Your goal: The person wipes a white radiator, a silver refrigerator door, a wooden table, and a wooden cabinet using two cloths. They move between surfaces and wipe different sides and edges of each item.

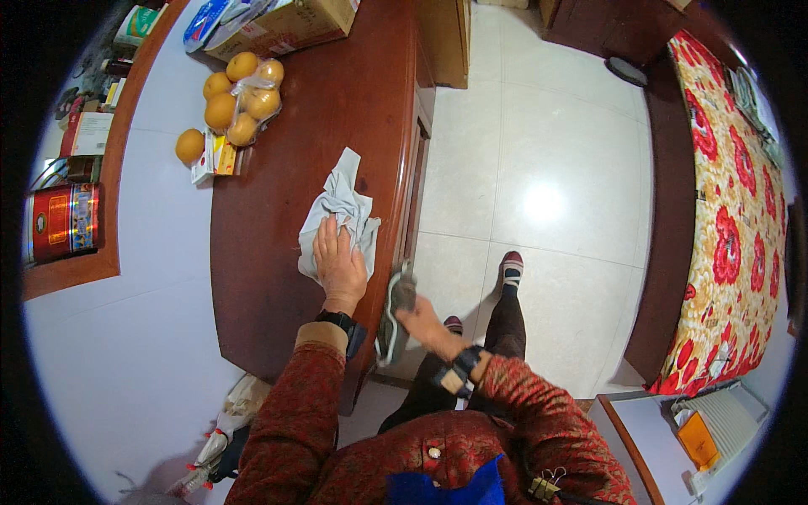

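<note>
My left hand [339,262] lies flat on a crumpled pale grey cloth [344,202], which rests on the dark red wooden top of a cabinet [278,252]. My right hand [420,319] is closed around a dark shoe with a pale sole edge [392,315], held beside the cabinet's front edge. That hand and the shoe are somewhat blurred.
Bagged round yellow-brown fruits [243,101], small boxes [214,156] and a cardboard carton [284,28] stand on the cabinet's far part. A wall opening holds a red tin [63,221]. Across the tiled floor [555,158] is a bed with a flowered cover [726,221].
</note>
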`<state>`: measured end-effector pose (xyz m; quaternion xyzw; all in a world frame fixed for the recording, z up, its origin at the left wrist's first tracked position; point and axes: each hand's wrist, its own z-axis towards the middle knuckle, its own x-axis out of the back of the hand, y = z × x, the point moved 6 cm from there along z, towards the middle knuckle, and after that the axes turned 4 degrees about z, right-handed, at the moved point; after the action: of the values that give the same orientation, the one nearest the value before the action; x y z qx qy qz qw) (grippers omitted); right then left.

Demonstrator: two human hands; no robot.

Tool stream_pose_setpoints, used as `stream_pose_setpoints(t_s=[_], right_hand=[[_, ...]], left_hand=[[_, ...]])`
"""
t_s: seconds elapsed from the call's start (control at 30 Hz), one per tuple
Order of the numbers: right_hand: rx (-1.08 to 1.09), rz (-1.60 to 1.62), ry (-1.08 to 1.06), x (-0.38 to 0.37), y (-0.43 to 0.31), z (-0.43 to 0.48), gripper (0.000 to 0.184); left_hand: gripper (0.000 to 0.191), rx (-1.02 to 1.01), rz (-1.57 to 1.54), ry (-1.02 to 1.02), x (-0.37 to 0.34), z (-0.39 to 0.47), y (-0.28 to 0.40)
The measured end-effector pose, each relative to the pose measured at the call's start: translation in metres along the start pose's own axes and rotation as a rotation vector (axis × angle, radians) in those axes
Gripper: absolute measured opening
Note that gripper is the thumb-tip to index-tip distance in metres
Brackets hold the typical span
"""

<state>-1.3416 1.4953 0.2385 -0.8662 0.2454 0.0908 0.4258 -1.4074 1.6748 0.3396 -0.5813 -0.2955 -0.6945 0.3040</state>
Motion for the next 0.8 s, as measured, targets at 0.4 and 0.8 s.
stream_pose_setpoints(t_s=[0.4, 0.8], right_hand=[[0.674, -0.567, 0.457, 0.023, -0.175, 0.066, 0.066], [-0.095, -0.338, -0.157, -0.079, 0.129, -0.058, 0.059]], left_hand=[[0.049, 0.012, -0.021, 0.043, 0.002, 0.003, 0.0], [0.046, -0.091, -0.035, -0.054, 0.018, -0.081, -0.023]])
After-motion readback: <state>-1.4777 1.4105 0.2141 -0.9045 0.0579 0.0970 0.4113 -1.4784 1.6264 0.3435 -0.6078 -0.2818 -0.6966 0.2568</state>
